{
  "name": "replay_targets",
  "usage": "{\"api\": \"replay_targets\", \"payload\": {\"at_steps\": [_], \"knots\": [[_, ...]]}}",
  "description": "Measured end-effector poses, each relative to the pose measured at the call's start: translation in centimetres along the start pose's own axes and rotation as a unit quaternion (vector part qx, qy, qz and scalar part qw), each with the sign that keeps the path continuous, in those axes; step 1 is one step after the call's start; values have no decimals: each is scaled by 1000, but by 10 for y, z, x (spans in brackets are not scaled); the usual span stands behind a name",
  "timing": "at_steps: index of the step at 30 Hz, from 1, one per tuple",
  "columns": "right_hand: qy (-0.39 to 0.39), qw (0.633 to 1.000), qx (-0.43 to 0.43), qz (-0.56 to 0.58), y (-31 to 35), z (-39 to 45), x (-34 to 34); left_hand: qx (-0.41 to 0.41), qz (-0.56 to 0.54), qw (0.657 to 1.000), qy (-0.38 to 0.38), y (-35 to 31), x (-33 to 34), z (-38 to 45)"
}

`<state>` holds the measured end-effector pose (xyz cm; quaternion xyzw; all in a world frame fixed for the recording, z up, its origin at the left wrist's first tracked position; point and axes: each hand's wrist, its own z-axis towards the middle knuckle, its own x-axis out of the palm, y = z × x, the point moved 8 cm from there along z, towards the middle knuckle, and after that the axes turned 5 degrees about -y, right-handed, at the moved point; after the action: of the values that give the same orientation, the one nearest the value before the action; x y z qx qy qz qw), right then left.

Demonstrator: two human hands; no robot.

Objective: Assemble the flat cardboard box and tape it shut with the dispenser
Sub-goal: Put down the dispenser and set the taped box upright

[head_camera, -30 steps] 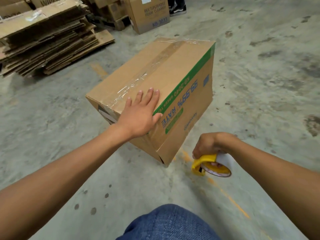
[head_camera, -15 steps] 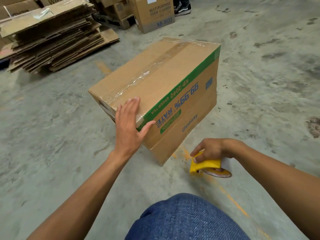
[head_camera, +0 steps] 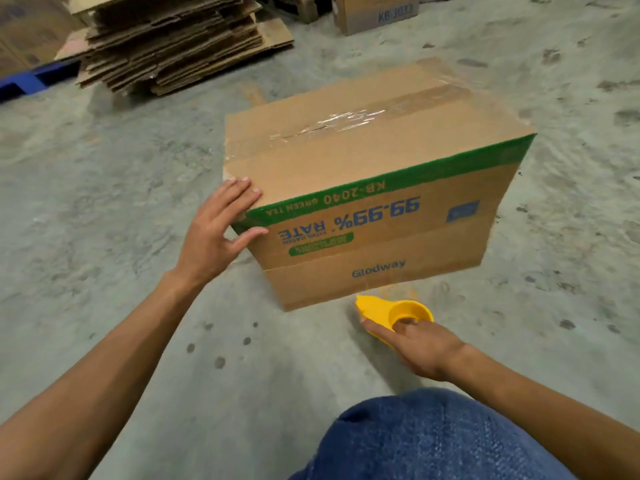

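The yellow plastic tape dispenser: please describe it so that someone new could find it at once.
Find the large brown cardboard box with a green stripe, standing on the grey concrete floor. The yellow plastic tape dispenser lies on the floor at its near bottom edge, under the right hand. Nothing else here is bright yellow.

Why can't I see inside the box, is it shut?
Shut. The cardboard box has its top flaps flat, with clear tape along the seam.
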<state>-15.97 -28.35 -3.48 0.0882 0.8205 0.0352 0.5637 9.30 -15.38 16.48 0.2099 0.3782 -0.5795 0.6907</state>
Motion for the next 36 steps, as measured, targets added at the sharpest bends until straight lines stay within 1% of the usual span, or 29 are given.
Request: {"api": "replay_targets", "payload": {"at_steps": [3, 5, 7, 8, 9, 10, 11, 12, 13, 14, 15, 16, 17, 19, 20, 21, 23, 25, 26, 28, 30, 33, 36], "knots": [[0, 999, -17, -28, 9, 12, 10, -22, -18, 999, 18, 25, -8, -8], [30, 998, -16, -48, 14, 15, 8, -27, -29, 999, 32, 32, -8, -9], [65, 996, -23, -64, 22, 15, -8, -35, -39, 998, 31, 36, -7, -9], [68, 995, -33, -70, 28, 16, -26, -42, -49, 998, 23, 36, -6, -8], [54, 995, -47, -76, 34, 16, -49, -57, -65, 996, 9, 36, -6, -8], [19, 995, -63, -76, 40, 18, -78, -80, -89, 993, -12, 36, -5, -7], [-51, 993, -90, -63, 46, 19, -114, -121, -118, 985, -41, 36, -5, -6], [-147, 979, -128, -53, 54, 17, -153, -181, -147, 970, -71, 38, -6, -6], [-239, 956, -163, -53, 58, 11, -188, -241, -166, 952, -93, 41, -6, -5], [-323, 926, -190, -48, 58, 4, -222, -288, -170, 938, -92, 43, -6, -1], [-380, 902, -202, -42, 52, 1, -249, -311, -146, 937, -62, 44, -5, 6], [-415, 887, -198, -39, 43, 2, -272, -308, -98, 946, -9, 45, -3, 16], [-437, 880, -182, -42, 32, 7, -291, -292, -54, 954, 52, 48, 2, 26], [-462, 876, -127, -56, 1, 24, -319, -268, -14, 951, 153, 55, 14, 48], [-457, 882, -92, -60, -19, 35, -328, -260, -8, 947, 191, 60, 22, 58], [-434, 897, -50, -68, -42, 46, -332, -253, -4, 943, 215, 66, 29, 69], [-346, 932, 72, -81, -96, 65, -329, -239, 9, 942, 236, 81, 42, 86], [-261, 944, 187, -73, -147, 66, -318, -234, 25, 938, 254, 96, 53, 100], [-227, 947, 220, -60, -165, 63, -311, -239, 30, 934, 264, 102, 57, 105], [-174, 952, 250, -41, -189, 58, -298, -254, 23, 931, 263, 111, 65, 116], [-158, 952, 261, -18, -205, 57, -296, -261, 10, 935, 241, 112, 67, 125], [-173, 948, 264, 36, -226, 63, -299, -291, 10, 925, 242, 111, 71, 125], [-203, 939, 266, 75, -248, 76, -300, -293, 22, 929, 224, 117, 76, 123]]}}
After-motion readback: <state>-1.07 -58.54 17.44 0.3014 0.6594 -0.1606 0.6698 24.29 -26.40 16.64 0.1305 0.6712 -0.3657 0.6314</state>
